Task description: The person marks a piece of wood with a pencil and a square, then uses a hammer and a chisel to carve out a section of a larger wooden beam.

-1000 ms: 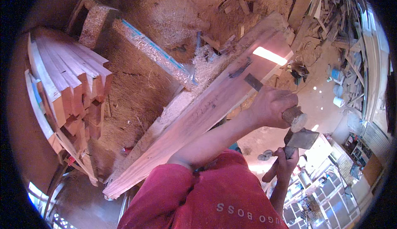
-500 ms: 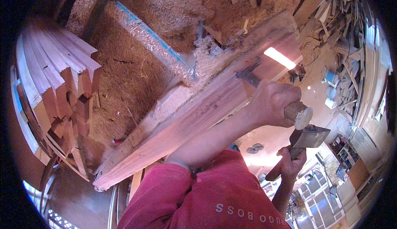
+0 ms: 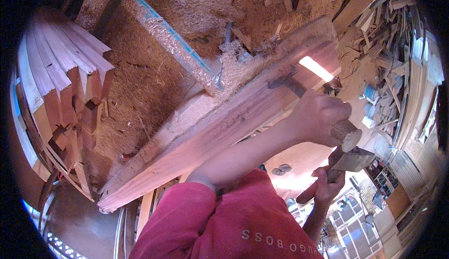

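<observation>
- Left hand [image 3: 322,116] is wrapped round a chisel [image 3: 347,136], blade over the timber beam [image 3: 220,125] near its far right end; can't tell if the tip's touching.
- Right hand [image 3: 331,184] grips a hammer [image 3: 354,160], out past the beam's near edge; pretty snug beside the chisel butt.
- Sawdust [image 3: 135,95] separates the beam's far edge from stacked boards [image 3: 61,67], well left.
</observation>
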The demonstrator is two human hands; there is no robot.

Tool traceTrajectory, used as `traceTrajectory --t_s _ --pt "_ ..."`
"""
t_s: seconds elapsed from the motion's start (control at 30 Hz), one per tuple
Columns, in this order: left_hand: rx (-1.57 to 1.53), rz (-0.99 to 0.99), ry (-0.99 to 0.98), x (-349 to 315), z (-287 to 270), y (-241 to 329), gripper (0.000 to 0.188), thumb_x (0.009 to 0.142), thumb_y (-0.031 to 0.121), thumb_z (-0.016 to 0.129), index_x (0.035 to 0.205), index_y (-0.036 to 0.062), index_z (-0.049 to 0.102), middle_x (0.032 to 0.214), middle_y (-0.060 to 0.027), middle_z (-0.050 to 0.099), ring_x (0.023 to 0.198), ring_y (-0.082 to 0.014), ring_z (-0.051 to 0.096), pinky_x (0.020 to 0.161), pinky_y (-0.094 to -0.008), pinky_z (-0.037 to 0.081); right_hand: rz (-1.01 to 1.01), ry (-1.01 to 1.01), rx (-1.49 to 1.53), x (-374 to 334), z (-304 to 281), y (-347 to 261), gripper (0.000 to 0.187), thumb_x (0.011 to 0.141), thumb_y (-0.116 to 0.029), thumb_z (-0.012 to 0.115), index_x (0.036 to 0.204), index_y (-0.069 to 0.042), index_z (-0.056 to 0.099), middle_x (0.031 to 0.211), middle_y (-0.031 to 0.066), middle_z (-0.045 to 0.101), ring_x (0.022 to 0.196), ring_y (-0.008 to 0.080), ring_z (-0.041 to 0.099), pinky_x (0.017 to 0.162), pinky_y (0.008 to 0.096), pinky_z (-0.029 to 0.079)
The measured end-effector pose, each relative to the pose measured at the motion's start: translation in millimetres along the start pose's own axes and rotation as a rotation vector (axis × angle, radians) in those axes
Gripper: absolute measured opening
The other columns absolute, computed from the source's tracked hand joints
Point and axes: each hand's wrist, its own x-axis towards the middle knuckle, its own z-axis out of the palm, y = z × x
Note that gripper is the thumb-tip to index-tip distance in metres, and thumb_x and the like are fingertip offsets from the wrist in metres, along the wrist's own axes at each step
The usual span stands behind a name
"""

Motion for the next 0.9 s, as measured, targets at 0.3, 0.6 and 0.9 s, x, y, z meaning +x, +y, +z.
traceTrajectory --t_s 0.3,0.6,0.9 --pt "0.015 -0.017 0.046 17.9 20.0 -14.0 0.030 0.056 0.024 0.079 0.075 0.0084 0.061 0.065 -0.0093 0.063 0.059 -0.0330 0.064 0.053 -0.0452 0.049 -0.023 0.021 0.115 -0.9 -2.4 -12.2 0.037 0.078 -0.001 0.068 0.112 0.003 0.053 0.073 0.0083 0.065 0.062 0.0181 0.064 0.062 0.0303 0.052" --pt "0.015 -0.028 0.032 20.1 21.6 -16.2 0.030 0.057 0.025 0.080 0.074 0.0086 0.061 0.066 -0.0106 0.064 0.061 -0.0340 0.065 0.055 -0.0448 0.051 -0.010 -0.008 0.065 -2.1 0.7 -13.7 0.040 0.084 -0.019 0.071 0.111 0.004 0.051 0.073 0.0096 0.063 0.065 0.0192 0.063 0.066 0.0322 0.052" --pt "-0.002 -0.053 0.008 23.6 19.0 -13.1 0.029 0.058 0.025 0.080 0.075 0.0085 0.063 0.066 -0.0107 0.065 0.061 -0.0338 0.065 0.057 -0.0446 0.051 -0.038 -0.028 0.120 1.7 0.9 -11.1 0.039 0.077 0.003 0.065 0.113 0.004 0.052 0.073 0.0090 0.063 0.064 0.0178 0.063 0.063 0.0309 0.053"
